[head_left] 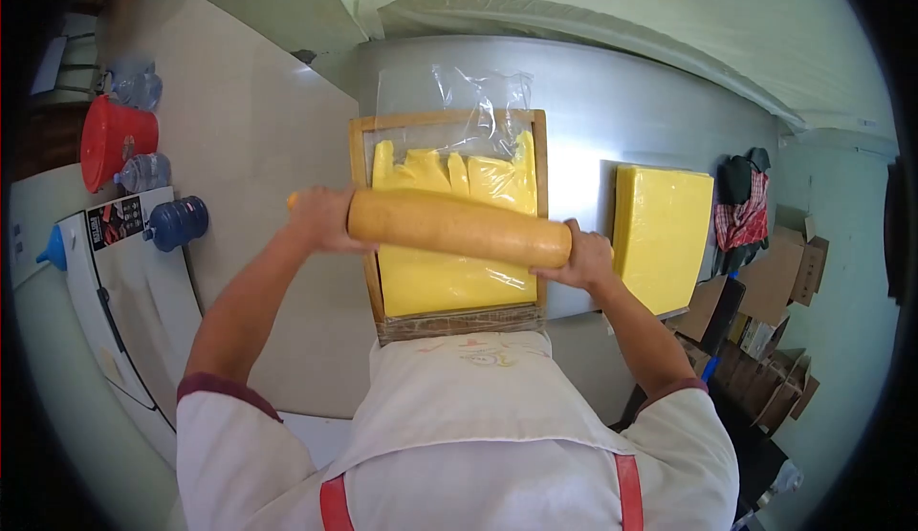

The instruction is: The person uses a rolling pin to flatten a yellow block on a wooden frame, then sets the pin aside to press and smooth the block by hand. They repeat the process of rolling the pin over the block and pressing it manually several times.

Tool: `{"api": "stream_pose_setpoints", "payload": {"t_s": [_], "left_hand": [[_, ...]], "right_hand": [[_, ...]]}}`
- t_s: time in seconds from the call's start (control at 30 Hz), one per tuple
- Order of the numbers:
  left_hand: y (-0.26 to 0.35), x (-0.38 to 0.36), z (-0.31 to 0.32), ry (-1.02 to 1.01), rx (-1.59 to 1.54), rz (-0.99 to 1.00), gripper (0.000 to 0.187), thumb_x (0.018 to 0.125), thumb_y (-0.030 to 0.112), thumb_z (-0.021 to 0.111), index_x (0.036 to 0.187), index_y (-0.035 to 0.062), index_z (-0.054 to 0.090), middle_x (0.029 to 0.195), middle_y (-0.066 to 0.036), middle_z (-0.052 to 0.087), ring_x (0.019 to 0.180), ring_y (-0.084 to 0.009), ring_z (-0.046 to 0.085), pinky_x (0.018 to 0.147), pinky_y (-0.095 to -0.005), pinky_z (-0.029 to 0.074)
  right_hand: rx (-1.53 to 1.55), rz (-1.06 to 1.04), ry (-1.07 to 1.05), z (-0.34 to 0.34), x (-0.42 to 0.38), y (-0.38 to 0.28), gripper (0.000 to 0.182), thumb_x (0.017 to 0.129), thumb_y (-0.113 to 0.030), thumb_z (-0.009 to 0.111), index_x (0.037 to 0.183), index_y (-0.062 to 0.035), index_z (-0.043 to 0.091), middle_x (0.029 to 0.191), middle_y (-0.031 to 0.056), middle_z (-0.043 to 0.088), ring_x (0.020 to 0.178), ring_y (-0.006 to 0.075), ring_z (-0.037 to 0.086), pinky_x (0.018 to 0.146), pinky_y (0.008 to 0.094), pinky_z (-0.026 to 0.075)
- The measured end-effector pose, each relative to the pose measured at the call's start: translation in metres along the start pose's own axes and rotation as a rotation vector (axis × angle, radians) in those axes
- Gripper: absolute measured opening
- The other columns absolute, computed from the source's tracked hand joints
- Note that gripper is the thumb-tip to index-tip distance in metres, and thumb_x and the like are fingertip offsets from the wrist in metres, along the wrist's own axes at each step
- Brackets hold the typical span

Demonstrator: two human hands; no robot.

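A thick wooden rolling pin [459, 227] spans the space between my hands, slightly tilted down to the right. My left hand [323, 220] is wrapped round its left handle, and my right hand [579, 256] grips the right one. Beneath the pin, a yellow slab in clear plastic [459, 287] fills most of a wooden frame [362, 163]. The yellow mass has a ragged upper edge with gaps. Loose clear plastic film [478, 96] sticks out past the frame's far side. The pin hides the middle of the slab.
Right of the frame lies a stack of flat yellow blocks [663, 235] on the metal table [574, 82]. Checked and dark cloth [742, 201] sits at the table's right end. Cardboard boxes [770, 273] stand at right; a red bucket [117, 142] and water bottles [177, 223] at left.
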State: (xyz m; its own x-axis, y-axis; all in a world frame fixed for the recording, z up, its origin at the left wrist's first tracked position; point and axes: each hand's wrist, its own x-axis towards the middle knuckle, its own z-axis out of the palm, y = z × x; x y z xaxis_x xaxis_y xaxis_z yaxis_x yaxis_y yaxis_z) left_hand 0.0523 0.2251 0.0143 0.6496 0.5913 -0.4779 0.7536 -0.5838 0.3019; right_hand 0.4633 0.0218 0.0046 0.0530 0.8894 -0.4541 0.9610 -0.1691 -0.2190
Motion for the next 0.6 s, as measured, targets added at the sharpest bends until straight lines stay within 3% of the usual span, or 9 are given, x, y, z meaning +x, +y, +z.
{"api": "stream_pose_setpoints", "payload": {"t_s": [0.1, 0.17, 0.2, 0.3, 0.4, 0.47, 0.5, 0.6], "left_hand": [[0.028, -0.053, 0.043, 0.092, -0.072, -0.045, 0.093, 0.05, 0.073, 0.08, 0.11, 0.0045, 0.061, 0.072, -0.012, 0.065, 0.07, -0.0302, 0.066, 0.068, -0.0404, 0.049], [0.041, -0.069, 0.081, 0.34, -0.07, -0.006, 0.09, 0.051, 0.074, 0.079, 0.106, 0.0052, 0.063, 0.071, -0.01, 0.064, 0.065, -0.028, 0.064, 0.063, -0.0381, 0.046], [0.044, -0.067, 0.086, 0.468, -0.069, 0.016, 0.089, 0.051, 0.075, 0.079, 0.105, 0.0056, 0.064, 0.07, -0.009, 0.063, 0.063, -0.0269, 0.063, 0.061, -0.0369, 0.044], [0.033, -0.057, 0.089, 0.53, 0.004, 0.041, 0.087, 0.055, 0.082, 0.073, 0.094, 0.0042, 0.064, 0.063, -0.004, 0.057, 0.058, -0.021, 0.06, 0.056, -0.0345, 0.04], [0.031, -0.052, 0.081, 0.373, -0.002, 0.016, 0.087, 0.056, 0.083, 0.072, 0.092, 0.0041, 0.065, 0.064, -0.006, 0.059, 0.059, -0.0199, 0.06, 0.057, -0.0322, 0.042], [0.028, -0.04, 0.052, 0.028, -0.085, -0.088, 0.085, 0.057, 0.082, 0.072, 0.094, 0.0046, 0.066, 0.067, -0.007, 0.062, 0.062, -0.0229, 0.063, 0.06, -0.0343, 0.045], [0.023, -0.028, 0.041, -0.123, -0.116, -0.137, 0.085, 0.057, 0.081, 0.072, 0.095, 0.0049, 0.067, 0.068, -0.008, 0.064, 0.063, -0.0244, 0.064, 0.061, -0.0353, 0.046], [-0.001, 0.005, 0.022, -0.308, -0.364, -0.121, 0.083, 0.058, 0.079, 0.073, 0.1, 0.0071, 0.07, 0.078, -0.012, 0.07, 0.074, -0.0312, 0.068, 0.071, -0.0415, 0.052]], "right_hand": [[0.038, -0.106, -0.004, 0.0, -0.021, 0.012, 0.095, 0.051, -0.073, 0.081, 0.113, -0.0039, 0.058, 0.081, 0.0132, 0.068, 0.073, 0.035, 0.068, 0.073, 0.0443, 0.051], [0.015, -0.172, 0.095, 0.008, -0.026, 0.012, 0.097, 0.049, -0.07, 0.084, 0.114, -0.0025, 0.059, 0.087, 0.0121, 0.068, 0.075, 0.0332, 0.067, 0.078, 0.0422, 0.049], [0.012, -0.186, 0.139, 0.009, -0.023, 0.011, 0.097, 0.049, -0.07, 0.084, 0.114, -0.0024, 0.059, 0.087, 0.0117, 0.068, 0.074, 0.0324, 0.067, 0.077, 0.0422, 0.049], [-0.001, -0.255, 0.228, 0.014, -0.014, 0.015, 0.096, 0.05, -0.071, 0.083, 0.112, -0.0022, 0.059, 0.084, 0.0099, 0.067, 0.07, 0.0293, 0.067, 0.072, 0.0413, 0.05], [0.014, -0.346, 0.216, 0.018, 0.008, 0.028, 0.094, 0.052, -0.074, 0.081, 0.109, -0.0023, 0.059, 0.076, 0.0077, 0.066, 0.067, 0.0265, 0.067, 0.067, 0.0393, 0.051], [0.029, -0.356, 0.104, -0.001, 0.023, 0.026, 0.096, 0.051, -0.076, 0.08, 0.111, -0.003, 0.06, 0.074, 0.0068, 0.066, 0.067, 0.0261, 0.068, 0.067, 0.0393, 0.052], [-0.046, -0.18, -0.23, -0.018, 0.036, 0.023, 0.097, 0.052, -0.081, 0.076, 0.109, -0.0035, 0.063, 0.074, 0.009, 0.068, 0.071, 0.03, 0.07, 0.069, 0.0432, 0.054], [0.116, -0.14, -0.443, -0.032, 0.075, 0.035, 0.094, 0.056, -0.082, 0.071, 0.106, -0.0027, 0.066, 0.083, 0.0162, 0.071, 0.08, 0.0361, 0.07, 0.077, 0.0471, 0.054]]}}
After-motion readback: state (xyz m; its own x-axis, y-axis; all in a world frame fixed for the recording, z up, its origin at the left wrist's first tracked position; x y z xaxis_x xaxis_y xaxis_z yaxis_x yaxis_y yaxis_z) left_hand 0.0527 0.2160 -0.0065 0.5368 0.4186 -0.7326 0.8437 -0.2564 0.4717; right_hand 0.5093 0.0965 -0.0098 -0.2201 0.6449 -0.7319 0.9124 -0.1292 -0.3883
